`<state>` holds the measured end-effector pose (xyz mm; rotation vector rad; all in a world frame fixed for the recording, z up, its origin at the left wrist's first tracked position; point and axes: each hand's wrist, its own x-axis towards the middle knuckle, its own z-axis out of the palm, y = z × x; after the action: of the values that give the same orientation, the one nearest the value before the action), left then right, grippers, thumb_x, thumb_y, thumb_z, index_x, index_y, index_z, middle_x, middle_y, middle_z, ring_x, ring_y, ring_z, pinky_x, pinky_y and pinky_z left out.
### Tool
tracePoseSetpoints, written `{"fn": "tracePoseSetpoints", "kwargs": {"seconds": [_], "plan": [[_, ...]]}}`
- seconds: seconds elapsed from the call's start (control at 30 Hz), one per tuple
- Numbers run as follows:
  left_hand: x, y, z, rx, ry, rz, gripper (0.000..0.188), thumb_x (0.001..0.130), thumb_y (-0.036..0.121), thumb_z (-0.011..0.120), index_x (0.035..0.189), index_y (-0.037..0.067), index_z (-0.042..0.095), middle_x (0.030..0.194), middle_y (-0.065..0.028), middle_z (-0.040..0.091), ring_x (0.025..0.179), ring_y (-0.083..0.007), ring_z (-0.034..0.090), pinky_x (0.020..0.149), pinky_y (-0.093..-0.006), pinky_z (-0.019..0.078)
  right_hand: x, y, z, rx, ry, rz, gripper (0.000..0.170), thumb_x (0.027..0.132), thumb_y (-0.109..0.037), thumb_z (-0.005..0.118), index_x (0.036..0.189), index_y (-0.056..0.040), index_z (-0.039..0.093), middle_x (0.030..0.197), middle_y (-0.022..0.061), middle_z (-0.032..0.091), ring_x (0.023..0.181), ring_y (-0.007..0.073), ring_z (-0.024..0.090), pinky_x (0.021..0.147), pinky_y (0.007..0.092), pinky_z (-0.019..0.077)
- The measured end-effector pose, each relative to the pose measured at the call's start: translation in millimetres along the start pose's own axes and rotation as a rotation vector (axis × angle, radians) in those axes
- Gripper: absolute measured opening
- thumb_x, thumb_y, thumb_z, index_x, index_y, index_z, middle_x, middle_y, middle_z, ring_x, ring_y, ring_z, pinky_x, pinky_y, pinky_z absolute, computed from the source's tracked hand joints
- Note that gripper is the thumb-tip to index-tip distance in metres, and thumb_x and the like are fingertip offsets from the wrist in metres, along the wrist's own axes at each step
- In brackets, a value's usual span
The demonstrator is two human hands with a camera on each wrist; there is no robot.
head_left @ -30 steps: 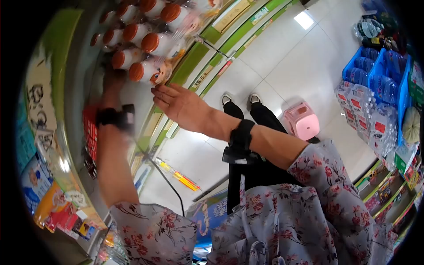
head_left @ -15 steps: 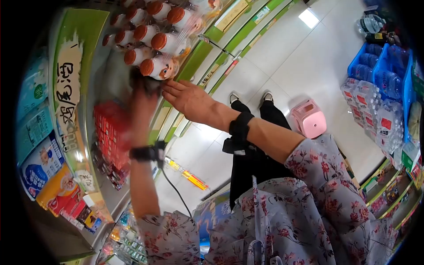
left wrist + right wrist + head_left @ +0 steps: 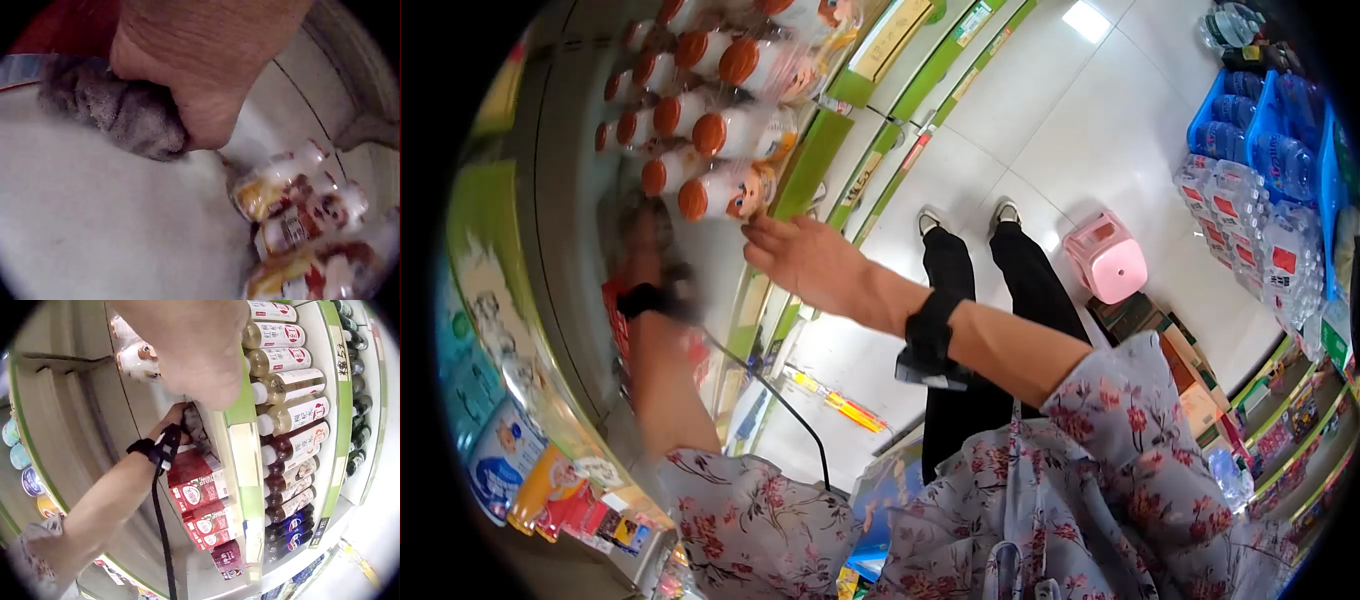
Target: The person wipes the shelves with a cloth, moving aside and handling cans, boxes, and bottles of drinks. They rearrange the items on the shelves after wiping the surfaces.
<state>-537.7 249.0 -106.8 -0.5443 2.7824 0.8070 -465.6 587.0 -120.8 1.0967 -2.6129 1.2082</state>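
My left hand point(image 3: 194, 69) grips a crumpled grey cloth point(image 3: 119, 122) over the pale shelf surface point(image 3: 106, 219). In the head view that hand is blurred and sits deep on the shelf, below the white bottles with orange caps point(image 3: 725, 190). These wrapped bottles show at the lower right of the left wrist view, beside the cloth. My right hand point(image 3: 805, 258) holds nothing; its fingers are extended at the green front edge of the shelf, close by the nearest bottle. Part of the right hand covers the top of the right wrist view.
Red drink cartons point(image 3: 200, 494) stand on the shelf by the left forearm. Lower shelves hold rows of bottled drinks point(image 3: 300, 415). A black cable point(image 3: 800, 420) trails from the left wrist. On the floor stand a pink stool point(image 3: 1105, 257) and packs of water bottles point(image 3: 1245, 235).
My left hand swung toward the shelf's front edge, then back deeper onto the shelf. The right hand stays near the shelf edge by the bottles. The head view has shifted slightly.
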Motion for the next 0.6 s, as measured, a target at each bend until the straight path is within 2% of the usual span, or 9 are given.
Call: {"fn": "tracePoseSetpoints", "kwargs": {"seconds": [0.17,0.2,0.27,0.4,0.47,0.6], "plan": [[41,14,-21,-0.300,-0.036,-0.183,0.043,0.088,0.036,0.056,0.120,0.008,0.053,0.113,-0.0056,0.057,0.098,-0.0228,0.054,0.079,-0.0351,0.0453,-1,-3,6,0.087,-0.027,0.074,0.028,0.083,-0.008,0.050,0.110,-0.0015,0.047,0.134,0.0119,0.049,0.128,0.0232,0.043,0.094,0.0374,0.0432],[48,13,-22,-0.341,-0.022,-0.201,0.042,0.089,0.039,0.052,0.119,0.010,0.052,0.112,-0.0022,0.055,0.095,-0.0205,0.052,0.072,-0.0348,0.0461,-1,-4,5,0.092,-0.029,0.074,0.029,0.083,-0.008,0.049,0.111,-0.0014,0.047,0.134,0.0116,0.048,0.128,0.0228,0.043,0.095,0.0375,0.0428],[60,6,-24,-0.289,-0.035,-0.094,0.041,0.088,0.039,0.051,0.120,0.012,0.051,0.112,-0.0009,0.054,0.093,-0.0196,0.052,0.067,-0.0353,0.0475,-2,-2,6,0.130,-0.028,0.081,0.030,0.084,-0.007,0.049,0.113,-0.0016,0.046,0.137,0.0109,0.047,0.130,0.0212,0.041,0.097,0.0379,0.0420],[78,7,-16,-0.150,-0.002,0.055,0.042,0.087,0.034,0.054,0.121,0.011,0.050,0.114,-0.0038,0.054,0.095,-0.0214,0.053,0.071,-0.0358,0.0477,-3,-2,5,0.112,-0.057,0.079,0.033,0.082,-0.006,0.051,0.114,-0.0031,0.046,0.137,0.0099,0.046,0.131,0.0209,0.040,0.097,0.0374,0.0422],[96,10,-9,-0.086,0.004,0.104,0.042,0.086,0.032,0.055,0.122,0.011,0.049,0.114,-0.0053,0.055,0.096,-0.0222,0.054,0.072,-0.0361,0.0478,-3,-2,1,0.078,-0.086,0.067,0.035,0.081,-0.005,0.053,0.115,-0.0038,0.045,0.137,0.0095,0.046,0.132,0.0210,0.039,0.096,0.0373,0.0428],[129,16,-4,0.005,-0.012,0.146,0.044,0.085,0.028,0.057,0.124,0.009,0.048,0.116,-0.0082,0.056,0.098,-0.0240,0.056,0.075,-0.0366,0.0479,-3,-2,7,0.076,-0.016,0.053,0.038,0.076,-0.003,0.055,0.113,-0.0040,0.045,0.131,0.0097,0.049,0.130,0.0224,0.040,0.090,0.0349,0.0454]]}}
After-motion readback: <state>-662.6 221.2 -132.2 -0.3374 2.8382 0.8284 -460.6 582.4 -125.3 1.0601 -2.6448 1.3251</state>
